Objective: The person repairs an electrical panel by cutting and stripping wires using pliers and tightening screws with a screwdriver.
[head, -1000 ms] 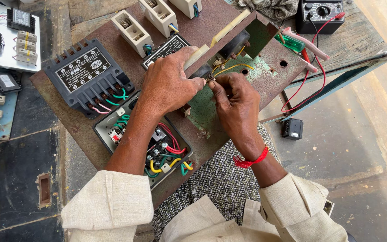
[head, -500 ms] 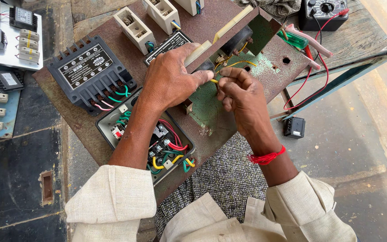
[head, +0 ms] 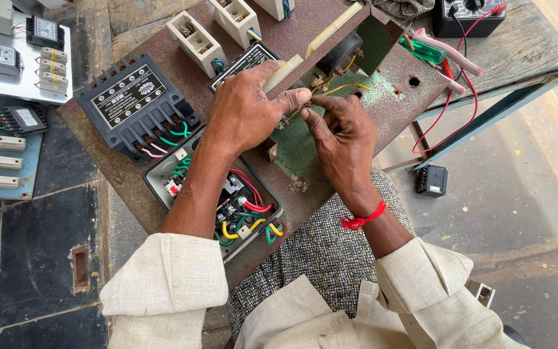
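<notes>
A rusty brown metal panel (head: 330, 39) rests across my lap and a bench. My left hand (head: 243, 106) and my right hand (head: 340, 132) meet over its green-painted patch (head: 298, 152). Both pinch a thin yellow wire (head: 347, 85) between thumb and fingers; the wire runs up toward a black round part (head: 337, 52). A black ribbed contactor (head: 134, 103) sits left of my left wrist. Under my left forearm lies an open grey box (head: 253, 223) full of red, green and yellow wires. A red thread circles my right wrist.
Cream terminal blocks (head: 195, 39) stand at the panel's top. A multimeter (head: 469, 13) with red leads and pink-handled pliers (head: 444, 55) lie on the wooden bench at upper right. A small black box (head: 432, 181) sits on the floor. White and blue component boards (head: 14, 64) lie left.
The view has shifted slightly. My hands stay together at the yellow wire, with the fingers working it a little; nothing was let go.
</notes>
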